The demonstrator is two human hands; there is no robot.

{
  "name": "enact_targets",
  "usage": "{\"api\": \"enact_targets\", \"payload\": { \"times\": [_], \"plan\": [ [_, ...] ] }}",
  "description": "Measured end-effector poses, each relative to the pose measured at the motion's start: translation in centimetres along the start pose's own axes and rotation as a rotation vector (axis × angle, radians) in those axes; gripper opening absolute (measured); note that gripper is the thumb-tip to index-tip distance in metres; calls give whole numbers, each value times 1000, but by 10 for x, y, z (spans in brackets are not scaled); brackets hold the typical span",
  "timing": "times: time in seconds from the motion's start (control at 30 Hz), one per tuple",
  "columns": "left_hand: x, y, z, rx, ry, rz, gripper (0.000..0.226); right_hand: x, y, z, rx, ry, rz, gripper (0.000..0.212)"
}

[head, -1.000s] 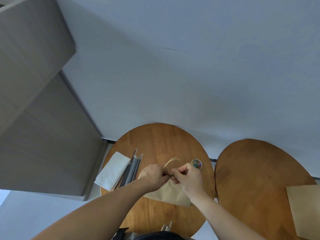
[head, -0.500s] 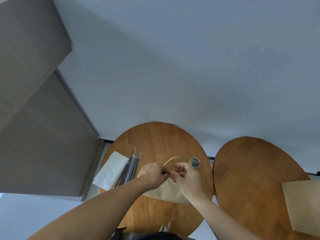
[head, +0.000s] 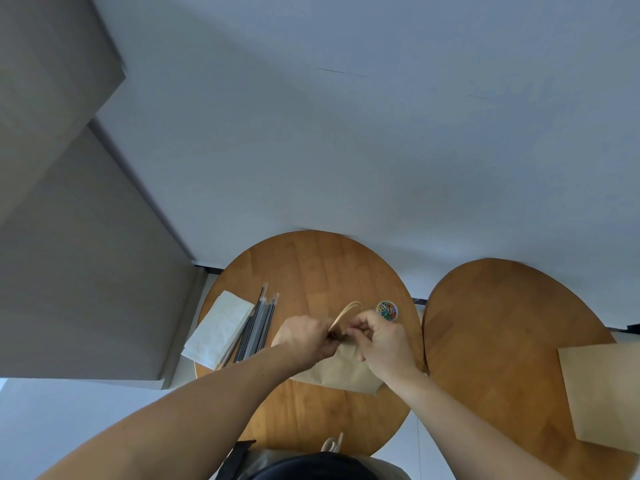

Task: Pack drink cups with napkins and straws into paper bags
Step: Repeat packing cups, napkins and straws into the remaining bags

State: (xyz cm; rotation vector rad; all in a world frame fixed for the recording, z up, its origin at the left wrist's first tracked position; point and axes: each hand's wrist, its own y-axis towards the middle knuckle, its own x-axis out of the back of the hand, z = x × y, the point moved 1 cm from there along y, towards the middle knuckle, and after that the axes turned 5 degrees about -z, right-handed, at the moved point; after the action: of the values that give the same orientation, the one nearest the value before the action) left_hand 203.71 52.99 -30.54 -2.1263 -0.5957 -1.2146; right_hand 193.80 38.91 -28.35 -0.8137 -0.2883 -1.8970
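We note a pale wall [head: 346, 133] behind, with a grey cabinet [head: 69, 237] at far left. Two round wooden tables stand side by side, close but apart: left table [head: 311, 268], right table [head: 502, 323]. A second bag [head: 602, 393] lies flat on the right table's right edge. The bag [head: 343, 372] sits on the left table, near its middle, partly under both hands. Napkins [head: 221, 327] lie in a stack at the left edge, with straws [head: 259, 327] just beside them, parallel and touching. The left hand [head: 304, 337] is curled and pinches the bag's top edge. The right hand [head: 381, 341] pinches the same edge from the other side, thumb against fingertips. The handle [head: 346, 311] loops up between the hands. A clip tub [head: 387, 310] stands just beyond the right hand; whether they touch, we cannot tell.
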Motion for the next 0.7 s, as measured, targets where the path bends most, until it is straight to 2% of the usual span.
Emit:
{"api": "enact_targets", "payload": {
  "times": [0.37, 0.5, 0.7],
  "plan": [
    [8, 8, 5, -8, -103, 97, 30, -2, 11, -7, 38, -26, 104, 13],
    [9, 11, 4, -14, -96, 83, 31, -1, 17, -9, 120, -106, 144, 12],
    [11, 17, 3, -21, -109, 151, 34, 3, 25, -14, 213, -187, 114, 12]
  ]
}}
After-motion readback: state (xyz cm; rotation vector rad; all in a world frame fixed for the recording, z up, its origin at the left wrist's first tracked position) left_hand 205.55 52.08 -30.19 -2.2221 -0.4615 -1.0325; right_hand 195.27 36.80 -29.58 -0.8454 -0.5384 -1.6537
